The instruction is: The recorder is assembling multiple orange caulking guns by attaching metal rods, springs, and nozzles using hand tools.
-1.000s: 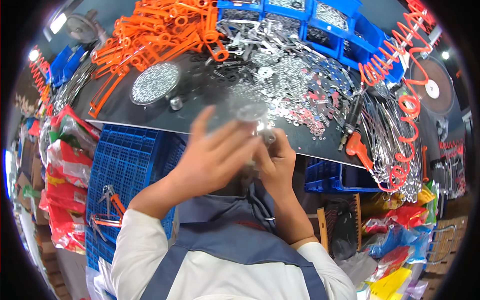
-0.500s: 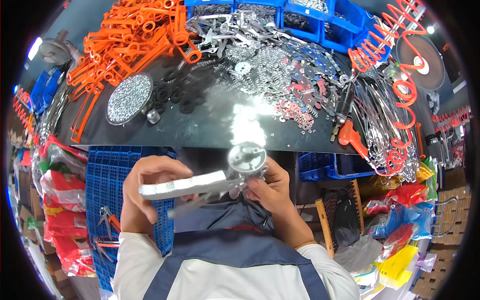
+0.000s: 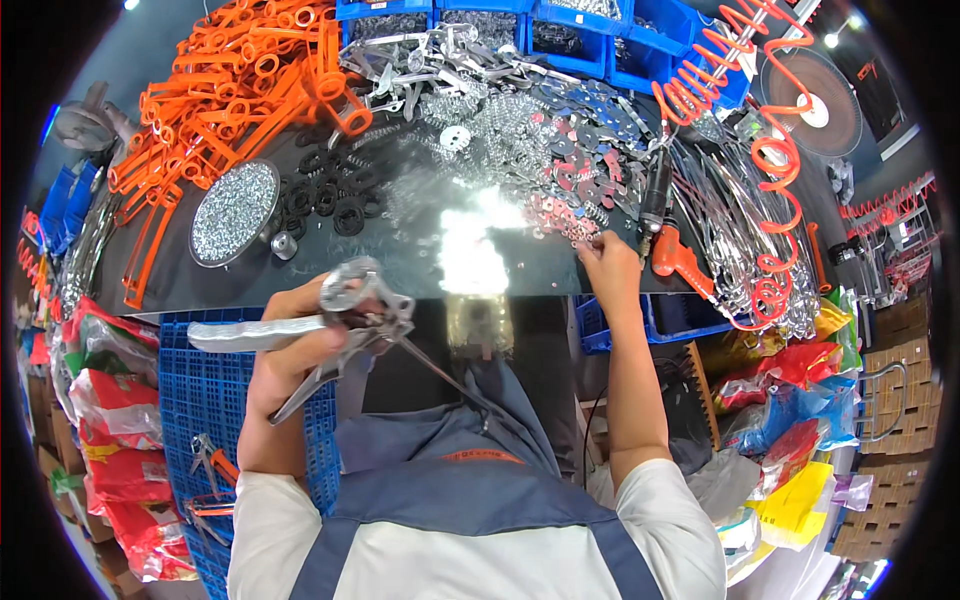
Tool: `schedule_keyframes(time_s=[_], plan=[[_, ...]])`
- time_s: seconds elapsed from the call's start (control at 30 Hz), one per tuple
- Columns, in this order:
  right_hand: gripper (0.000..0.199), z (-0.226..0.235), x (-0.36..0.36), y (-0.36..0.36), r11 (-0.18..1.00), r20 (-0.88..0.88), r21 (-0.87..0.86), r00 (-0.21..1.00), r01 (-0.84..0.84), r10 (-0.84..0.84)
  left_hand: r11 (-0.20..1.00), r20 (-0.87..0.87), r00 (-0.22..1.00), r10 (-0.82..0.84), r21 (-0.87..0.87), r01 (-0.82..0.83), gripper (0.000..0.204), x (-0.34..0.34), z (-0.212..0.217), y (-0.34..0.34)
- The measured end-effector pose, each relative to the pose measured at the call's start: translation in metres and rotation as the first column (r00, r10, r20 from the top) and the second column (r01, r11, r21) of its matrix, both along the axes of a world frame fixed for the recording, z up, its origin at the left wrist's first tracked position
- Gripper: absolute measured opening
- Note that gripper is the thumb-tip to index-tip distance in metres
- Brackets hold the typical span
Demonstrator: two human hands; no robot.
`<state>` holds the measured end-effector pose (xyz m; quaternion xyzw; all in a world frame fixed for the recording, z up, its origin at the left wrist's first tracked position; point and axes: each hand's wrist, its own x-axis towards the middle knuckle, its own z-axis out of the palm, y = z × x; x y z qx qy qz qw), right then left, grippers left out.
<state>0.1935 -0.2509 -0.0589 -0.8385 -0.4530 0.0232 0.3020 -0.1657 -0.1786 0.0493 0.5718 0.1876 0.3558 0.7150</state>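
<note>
Right hand [image 3: 612, 268] has left the silver tool [image 3: 268, 335] and is out at the small red parts [image 3: 565, 217]; how closed, or on what, I can't tell! Left hand [image 3: 290, 360] now wraps it, a 1-handed hold, near the dark table's [image 3: 375, 268] front edge. Beyond: heaped orange handles [image 3: 240, 95], 1 round dish [image 3: 234, 210], blue bins [image 3: 568, 48].

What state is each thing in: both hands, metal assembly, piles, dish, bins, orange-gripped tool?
Left hand: closed around the metal assembly.
Right hand: fingertips bunched at the small red parts; any grip is too small to tell.
Metal assembly: held up, handle pointing left.
Small red parts: scattered loose.
Orange frames: heaped.
Round dish: full of shiny bits.
Blue bins: several holding parts.
Orange-gripped tool: not held.
</note>
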Motion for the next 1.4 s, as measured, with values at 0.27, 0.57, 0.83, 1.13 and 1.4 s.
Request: schedule_keyframes(time_s=[0.27, 0.57, 0.83, 1.13, 1.4], plan=[[0.02, -0.005, 0.005, 0.012, 0.992, 0.276, -0.114, 0.961, 0.047, -0.014, 1.0, -0.216, 0.976, -0.022, 0.015, 0.026, 0.054, 0.043, 0.008, -0.032], [0.018, 0.084, -0.097, -0.045, 0.632, -0.199, 0.666, 0.723, -0.395, 0.662, 0.982, -0.144, 0.981, -0.134, 0.113, 0.15, 0.03, 0.053, -0.003, -0.03], [0.025, 0.085, -0.1, -0.02, 0.347, 0.488, 0.446, 0.549, -0.825, 0.679, 0.982, -0.061, 0.998, -0.017, 0.188, 0.028, 0.026, 0.057, -0.009, -0.032], [0.036, 0.054, -0.112, -0.023, 0.497, -0.455, 0.778, 0.2, -0.384, 0.868, 0.867, -0.15, 0.988, 0.04, 0.497, 0.041, 0.014, 0.056, -0.017, -0.024], [0.035, 0.007, -0.129, -0.038, 0.717, -0.756, 0.597, 0.049, -0.359, 0.653, 0.837, -0.226, 0.973, -0.04, 0.525, 0.156, 0.014, 0.043, -0.055, -0.029]])
